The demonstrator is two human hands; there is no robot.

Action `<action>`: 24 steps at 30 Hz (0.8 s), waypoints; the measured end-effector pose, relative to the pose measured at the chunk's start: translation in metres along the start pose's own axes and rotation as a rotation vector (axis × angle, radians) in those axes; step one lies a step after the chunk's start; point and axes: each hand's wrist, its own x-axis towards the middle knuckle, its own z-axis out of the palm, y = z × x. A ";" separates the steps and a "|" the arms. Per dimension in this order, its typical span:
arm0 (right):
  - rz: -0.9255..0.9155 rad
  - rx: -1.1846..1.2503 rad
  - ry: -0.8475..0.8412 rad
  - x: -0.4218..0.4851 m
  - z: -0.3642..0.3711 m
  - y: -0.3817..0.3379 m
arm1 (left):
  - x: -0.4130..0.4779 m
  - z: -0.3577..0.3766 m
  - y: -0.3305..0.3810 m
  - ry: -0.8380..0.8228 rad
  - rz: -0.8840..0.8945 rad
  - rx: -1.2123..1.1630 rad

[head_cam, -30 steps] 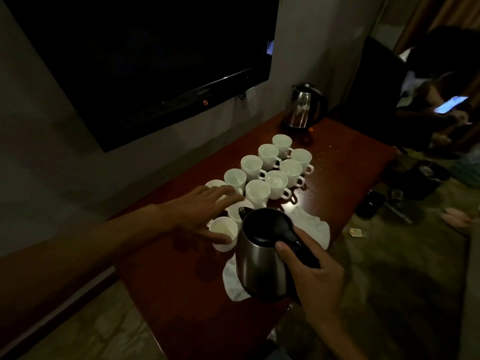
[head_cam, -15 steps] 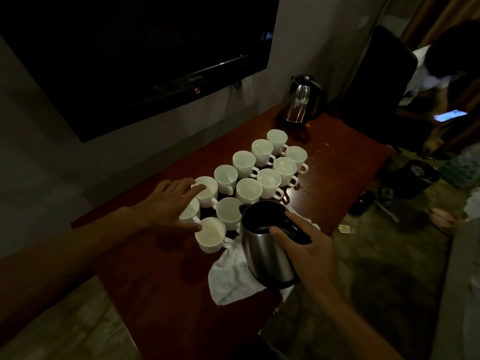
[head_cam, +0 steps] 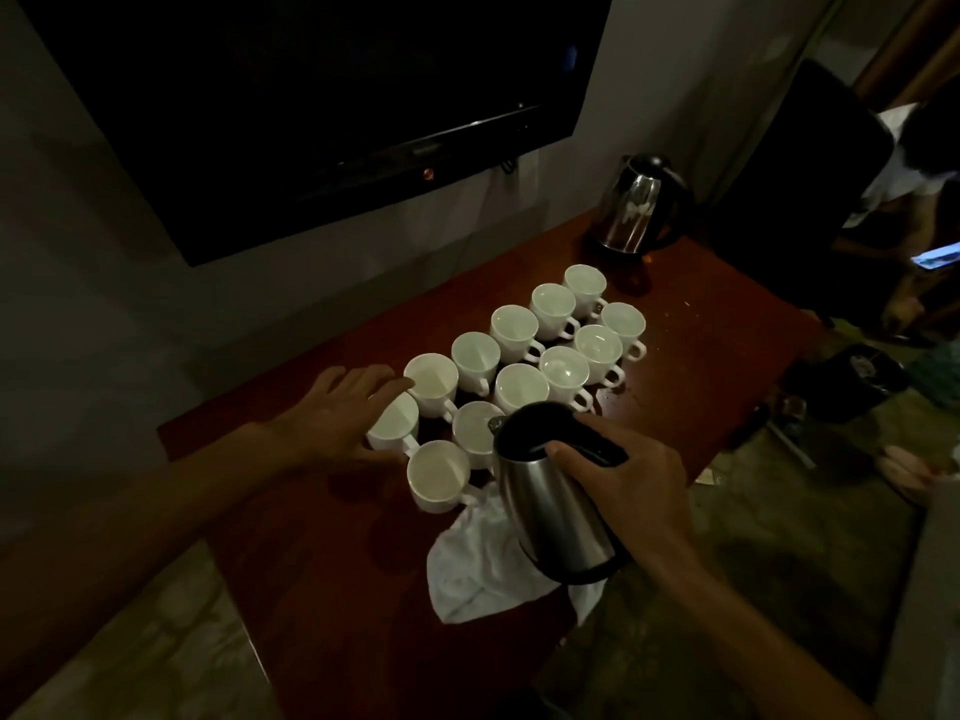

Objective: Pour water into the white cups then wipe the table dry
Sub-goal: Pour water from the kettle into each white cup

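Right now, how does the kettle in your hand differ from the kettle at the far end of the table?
The near kettle is gripped by the right hand; the far kettle is untouched. The near kettle tilts toward the cups over the white cloth; the far kettle stands upright on the table. Both have shiny steel bodies and black tops.

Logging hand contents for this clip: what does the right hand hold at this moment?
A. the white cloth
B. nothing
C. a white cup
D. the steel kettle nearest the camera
D: the right hand grips the black handle of the steel kettle, which is tilted with its spout toward the white cups.
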 end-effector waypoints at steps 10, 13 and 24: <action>-0.068 -0.135 -0.052 0.020 -0.002 0.004 | 0.016 0.006 -0.014 -0.017 -0.021 -0.032; -0.101 -0.150 -0.053 0.023 -0.001 0.004 | 0.017 0.012 -0.016 0.030 -0.001 -0.052; -0.140 -0.189 -0.079 0.034 0.003 0.000 | 0.023 0.008 -0.015 -0.033 0.030 0.051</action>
